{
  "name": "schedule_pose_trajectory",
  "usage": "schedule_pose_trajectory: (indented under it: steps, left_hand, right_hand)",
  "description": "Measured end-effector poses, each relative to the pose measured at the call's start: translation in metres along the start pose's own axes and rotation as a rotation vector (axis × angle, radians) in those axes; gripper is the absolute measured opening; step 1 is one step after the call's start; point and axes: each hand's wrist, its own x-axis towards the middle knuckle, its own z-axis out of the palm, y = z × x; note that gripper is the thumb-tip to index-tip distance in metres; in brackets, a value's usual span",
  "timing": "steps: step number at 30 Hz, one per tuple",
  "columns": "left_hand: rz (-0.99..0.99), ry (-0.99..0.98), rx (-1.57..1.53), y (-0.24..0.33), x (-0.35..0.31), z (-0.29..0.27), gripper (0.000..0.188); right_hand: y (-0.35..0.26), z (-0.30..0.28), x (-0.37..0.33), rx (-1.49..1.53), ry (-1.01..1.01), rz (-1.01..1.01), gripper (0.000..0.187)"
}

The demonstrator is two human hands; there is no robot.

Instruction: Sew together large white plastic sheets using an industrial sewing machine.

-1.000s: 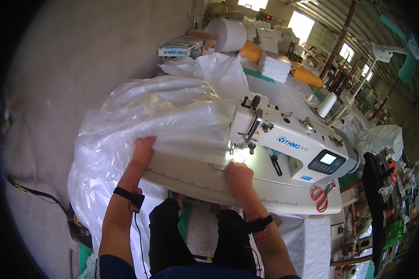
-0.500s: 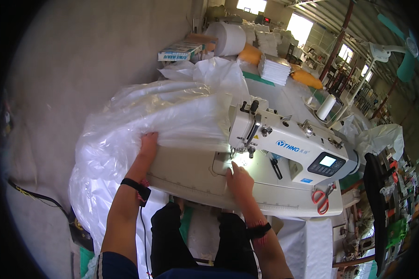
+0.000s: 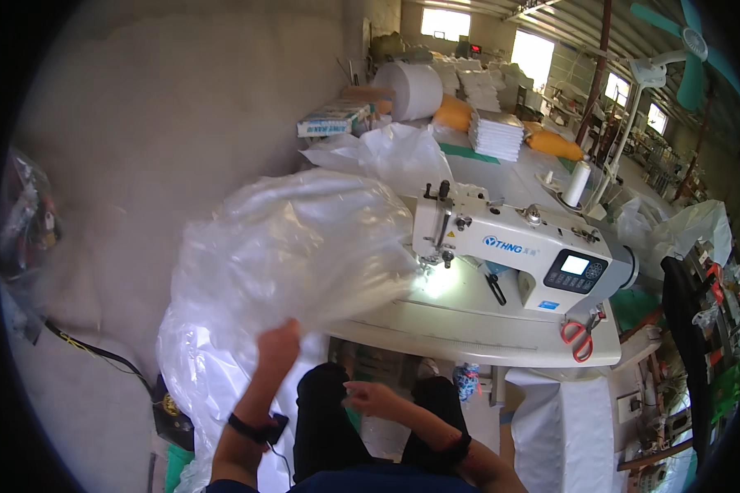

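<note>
My left hand (image 3: 279,341) is closed at the lower edge of a large sheet of white translucent plastic (image 3: 296,238), gripping it. The sheet bulges up in loose folds to the left of a white sewing machine (image 3: 501,234), and its right end reaches the machine's head. More of the plastic hangs down past the table's left side. Over my lap is my right hand (image 3: 372,399), in front of the table edge. Its fingers are loosely bent and apart, and no object shows in them. The machine's lamp lights the white tabletop (image 3: 469,316) by the needle.
Red-handled scissors (image 3: 580,339) and a dark thread snipper (image 3: 496,289) lie on the machine table. Behind the machine stands a white thread cone (image 3: 577,182). Farther back are a stack of folded white sheets (image 3: 495,135), a large white roll (image 3: 409,89) and a fan (image 3: 692,45).
My left hand has come down and toward me, pulling the plastic, which now billows over the table's left part. My right hand has left the needle area and dropped over my lap.
</note>
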Motion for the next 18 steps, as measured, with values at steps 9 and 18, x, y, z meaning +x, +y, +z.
schedule_pose_trajectory:
  steps: [9, 18]
  left_hand:
    - [0.475, -0.366, -0.507, 0.070, -0.038, -0.092, 0.038]
    - [-0.670, 0.304, 0.452, -0.141, 0.056, -0.021, 0.090]
  right_hand:
    - [0.038, 0.051, -0.014, 0.215, -0.126, -0.064, 0.068]
    - [0.082, -0.067, -0.171, 1.053, 0.394, 0.145, 0.060]
